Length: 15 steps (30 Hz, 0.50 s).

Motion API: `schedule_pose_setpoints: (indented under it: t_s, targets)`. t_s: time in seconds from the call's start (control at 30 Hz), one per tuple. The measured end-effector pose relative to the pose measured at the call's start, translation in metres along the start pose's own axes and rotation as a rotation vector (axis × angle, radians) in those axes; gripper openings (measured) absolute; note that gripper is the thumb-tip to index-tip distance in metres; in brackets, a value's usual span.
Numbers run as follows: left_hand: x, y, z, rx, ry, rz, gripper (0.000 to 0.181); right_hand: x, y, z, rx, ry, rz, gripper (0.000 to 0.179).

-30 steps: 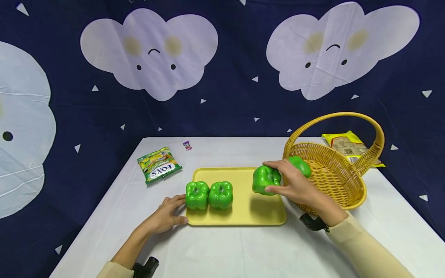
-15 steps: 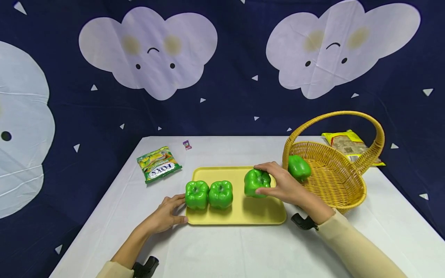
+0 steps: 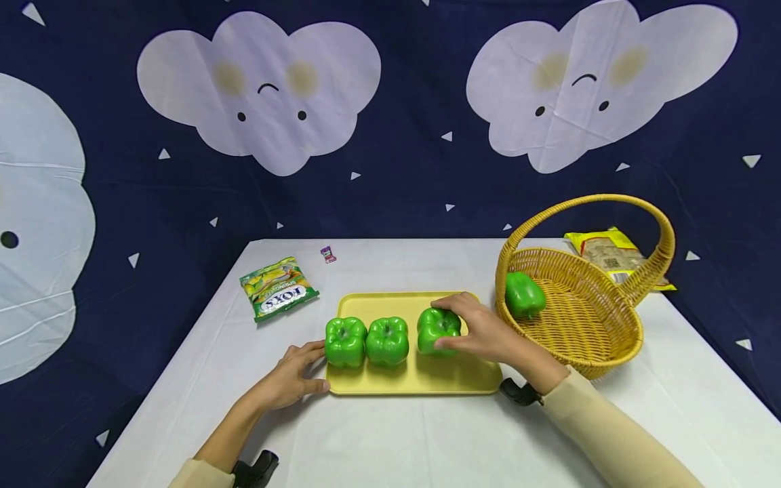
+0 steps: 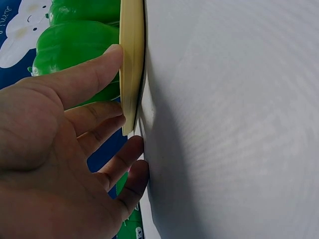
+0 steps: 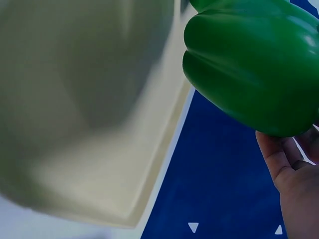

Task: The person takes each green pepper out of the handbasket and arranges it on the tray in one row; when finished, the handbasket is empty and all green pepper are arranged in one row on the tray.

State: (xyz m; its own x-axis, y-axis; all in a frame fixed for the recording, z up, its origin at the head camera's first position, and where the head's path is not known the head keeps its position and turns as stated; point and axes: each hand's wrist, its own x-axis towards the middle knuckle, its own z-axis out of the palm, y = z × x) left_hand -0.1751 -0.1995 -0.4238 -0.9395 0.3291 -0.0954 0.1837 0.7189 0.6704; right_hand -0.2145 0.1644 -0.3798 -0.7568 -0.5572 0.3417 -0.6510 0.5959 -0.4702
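My right hand (image 3: 485, 333) grips a green bell pepper (image 3: 434, 332) just above the yellow tray (image 3: 464, 376), thumb on its near side and fingers on its far side. In the right wrist view this bell pepper (image 5: 249, 64) shows large, over the tray's edge (image 5: 159, 184). Two more green bell peppers (image 3: 346, 342) (image 3: 388, 342) stand side by side on the tray's left part. My left hand (image 3: 288, 379) rests at the tray's left end. The left wrist view has the thumb and relaxed fingertips touching the tray's rim (image 4: 130, 64).
A wicker basket (image 3: 610, 298) with a tall handle stands right of the tray, holding one green bell pepper (image 3: 523, 295). Behind it lies a yellow-topped packet (image 3: 610, 254). A green Fox's sweet bag (image 3: 279, 288) and a small purple wrapped candy (image 3: 328, 255) lie at the back left.
My right hand has carried the bell pepper left and slightly down, from beside the basket to over the tray, nearer the other two. The left hand has stayed at the tray's end.
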Motion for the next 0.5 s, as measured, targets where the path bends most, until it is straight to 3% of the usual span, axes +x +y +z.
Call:
schedule_pose_setpoints:
  t_s: [0.5]
  targets:
    - [0.001,-0.003,0.001,0.008,0.002,0.001,0.064,0.004,0.000,0.012,-0.036,-0.023,-0.005,0.066]
